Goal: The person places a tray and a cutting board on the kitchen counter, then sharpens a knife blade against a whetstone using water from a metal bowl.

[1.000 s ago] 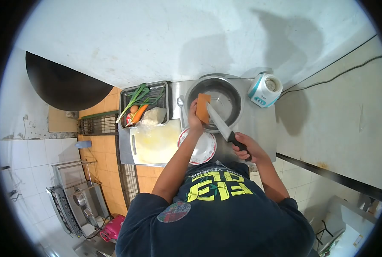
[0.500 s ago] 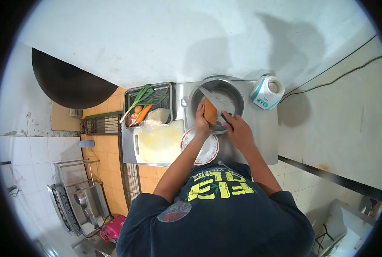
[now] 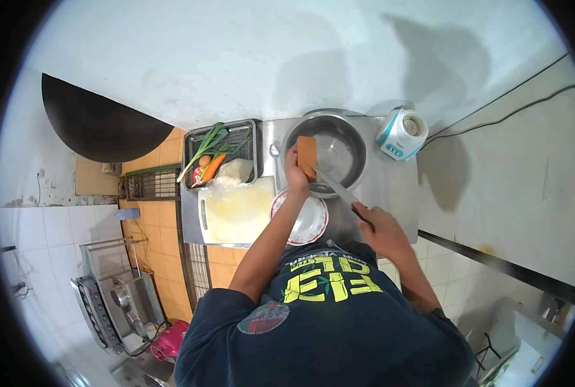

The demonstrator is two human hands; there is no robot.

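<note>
My left hand point(image 3: 295, 171) grips an orange-brown rectangular block, which looks like a whetstone point(image 3: 307, 155), over the left side of a metal bowl point(image 3: 361, 169). The fingers wrap its left side. My right hand point(image 3: 384, 231) is closed around the dark handle of a kitchen knife point(image 3: 336, 185). The blade points up and left across the bowl's near rim, its tip close to the lower end of the block. Whether tip and block touch, I cannot tell. Just below my left hand, a white plate with a red-patterned rim point(image 3: 313, 220) lies partly under my forearm.
A cutting board point(image 3: 236, 216) lies left of the plate. Behind it, a dark tray point(image 3: 257, 148) holds green onions point(image 3: 205, 149), a carrot point(image 3: 213, 169) and a bagged pale item point(image 3: 234, 172). A spoon point(image 3: 275, 155) lies beside the tray. A blender base point(image 3: 400, 137) stands right of the bowl.
My right hand has drawn the knife down and right, off the whetstone's face towards my body. My left hand has shifted slightly left, and the whetstone now stands more upright.
</note>
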